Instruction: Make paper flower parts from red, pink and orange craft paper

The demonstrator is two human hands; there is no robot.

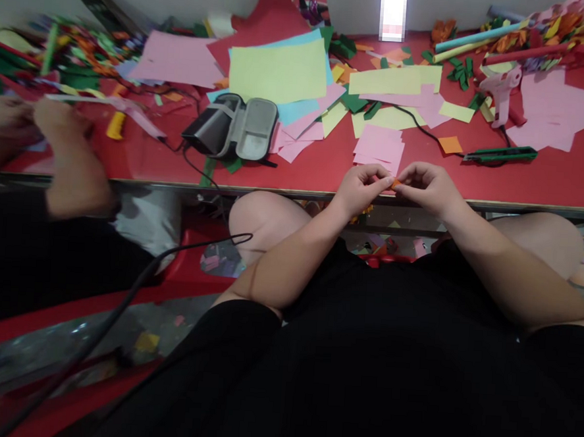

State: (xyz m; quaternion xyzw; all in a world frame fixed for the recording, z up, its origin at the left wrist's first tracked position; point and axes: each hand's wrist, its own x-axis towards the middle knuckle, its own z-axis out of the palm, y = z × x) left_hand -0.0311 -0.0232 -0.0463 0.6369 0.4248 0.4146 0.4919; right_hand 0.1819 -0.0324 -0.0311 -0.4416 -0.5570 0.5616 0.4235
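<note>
Between the fingertips of both my hands is a small piece of orange paper (396,184), mostly covered by the fingers. My left hand (364,186) pinches it from the left, and my right hand (428,186) pinches it from the right. Both hands are just above the table's front edge. Just behind them lies a stack of pink paper squares (379,147). An orange paper square (450,145) rests farther right, near a green utility knife (501,156).
A pink glue gun (502,89) stands at the right beside large pink sheets (550,109). An open grey case (255,127) and yellow paper (278,72) lie left of centre. At far left, a co-worker's hands (60,122) work near another glue gun (135,113). Black cables cross the red table (304,173).
</note>
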